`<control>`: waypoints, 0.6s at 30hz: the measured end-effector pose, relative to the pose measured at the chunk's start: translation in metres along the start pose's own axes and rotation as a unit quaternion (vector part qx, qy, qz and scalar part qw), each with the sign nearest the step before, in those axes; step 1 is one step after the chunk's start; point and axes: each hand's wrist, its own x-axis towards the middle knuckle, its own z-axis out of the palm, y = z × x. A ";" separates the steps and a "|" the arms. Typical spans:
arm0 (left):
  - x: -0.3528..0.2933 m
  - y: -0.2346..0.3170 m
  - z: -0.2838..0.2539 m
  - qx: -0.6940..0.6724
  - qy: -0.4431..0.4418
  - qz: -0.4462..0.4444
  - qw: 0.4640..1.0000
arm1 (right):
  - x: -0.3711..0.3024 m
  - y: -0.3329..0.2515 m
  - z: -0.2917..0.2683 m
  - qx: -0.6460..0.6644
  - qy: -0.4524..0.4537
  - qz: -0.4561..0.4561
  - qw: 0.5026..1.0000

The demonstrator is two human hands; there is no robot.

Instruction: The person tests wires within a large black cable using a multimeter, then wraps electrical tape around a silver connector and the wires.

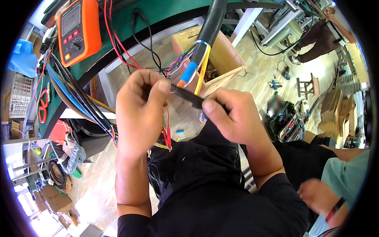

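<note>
My left hand (142, 106) is closed, thumb and forefinger pinching one end of a flat black tape-like strip (187, 97). The strip's other end is pinched in my right hand (233, 114), so it spans the gap between them, sloping down to the right. Just beyond it hangs a thick black cable (213, 25) with its sheath cut back. A blue-insulated core (190, 72) with bare copper strands (181, 83), a yellow core (203, 71) and several thin coloured wires (173, 67) come out of it. Some wire ends are hidden behind my left hand.
An orange multimeter (79, 33) with red and black leads lies on the green bench (118, 35). Red-handled scissors (43, 104) hang near its left edge. A wooden box (231, 55) stands below the cable. A co-worker's hand (319, 195) is at lower right; another person (321, 37) stands far right.
</note>
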 end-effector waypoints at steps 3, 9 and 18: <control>0.022 -0.014 -0.003 -0.004 0.012 -0.031 0.999 | 0.009 -0.002 0.007 -0.001 0.002 0.079 0.997; 0.040 -0.050 -0.010 -0.016 -0.058 -0.097 0.993 | 0.012 0.009 0.022 -0.014 0.010 0.110 0.994; 0.043 -0.052 -0.010 -0.055 -0.077 -0.111 0.989 | 0.016 0.009 0.019 -0.039 0.030 0.090 0.995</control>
